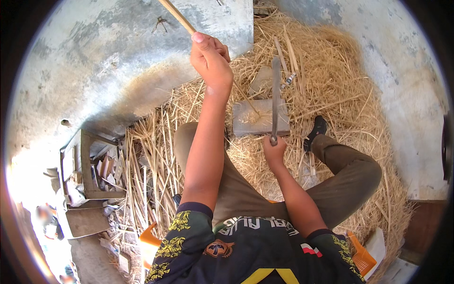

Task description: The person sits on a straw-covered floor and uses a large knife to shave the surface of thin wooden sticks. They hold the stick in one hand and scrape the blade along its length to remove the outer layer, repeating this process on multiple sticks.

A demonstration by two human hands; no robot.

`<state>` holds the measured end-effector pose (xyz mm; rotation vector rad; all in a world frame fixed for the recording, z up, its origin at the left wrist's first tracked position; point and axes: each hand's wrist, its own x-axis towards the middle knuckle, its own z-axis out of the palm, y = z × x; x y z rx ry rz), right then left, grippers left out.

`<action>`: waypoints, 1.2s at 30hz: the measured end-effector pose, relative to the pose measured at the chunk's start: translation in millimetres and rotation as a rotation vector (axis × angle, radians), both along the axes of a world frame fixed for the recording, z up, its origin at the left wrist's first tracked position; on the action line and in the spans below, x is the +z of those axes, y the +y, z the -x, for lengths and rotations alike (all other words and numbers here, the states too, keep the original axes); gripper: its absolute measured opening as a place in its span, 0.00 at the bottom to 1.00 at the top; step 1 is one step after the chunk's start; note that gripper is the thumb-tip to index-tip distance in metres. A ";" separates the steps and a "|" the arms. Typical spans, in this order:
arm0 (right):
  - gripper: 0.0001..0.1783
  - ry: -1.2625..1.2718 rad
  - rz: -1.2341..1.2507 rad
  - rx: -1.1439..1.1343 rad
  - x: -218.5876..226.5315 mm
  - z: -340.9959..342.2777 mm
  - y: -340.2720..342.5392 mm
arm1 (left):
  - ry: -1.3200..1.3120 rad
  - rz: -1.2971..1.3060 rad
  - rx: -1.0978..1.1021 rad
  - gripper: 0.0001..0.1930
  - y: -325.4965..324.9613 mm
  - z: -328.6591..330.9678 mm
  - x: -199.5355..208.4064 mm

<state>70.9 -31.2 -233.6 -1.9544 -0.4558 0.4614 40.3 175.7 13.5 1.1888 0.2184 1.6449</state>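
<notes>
My left hand (212, 59), raised at the end of an outstretched arm, is closed around a light bamboo stick (178, 17). The stick's upper part runs out of the top edge of the view, and its thin lower part slants down to a grey block (243, 124) between my legs. Pale shavings (263, 116) lie on that block. In my right hand (275, 150), closed on the handle, is a long machete (275, 90) with its blade pointing away from me. The blade passes over the block's right part; whether it touches the block I cannot tell.
Straw-like shavings (331, 71) pile up ahead and to the right against the walls. Split bamboo strips (151, 161) lie at left, beside a wooden frame (87, 165) with scraps. An orange plastic seat (149, 241) shows beneath me. A watch-like metal object (289, 79) lies beyond the block.
</notes>
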 end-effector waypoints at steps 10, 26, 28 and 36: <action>0.13 0.538 0.404 -0.075 -77.7 -0.5 -26.7 | 0.031 0.000 -0.011 0.29 -6.1 -1.7 3.6; 0.15 0.228 0.416 -0.083 -98.7 -12.5 -20.3 | 0.047 0.002 -0.060 0.29 -10.3 -5.7 7.6; 0.14 0.100 0.393 0.011 -75.1 -12.9 -15.3 | 0.053 -0.010 -0.049 0.29 -7.6 -0.9 9.3; 0.14 -0.124 0.045 0.044 22.1 -16.9 5.6 | 0.003 -0.035 -0.079 0.27 3.6 -0.1 1.0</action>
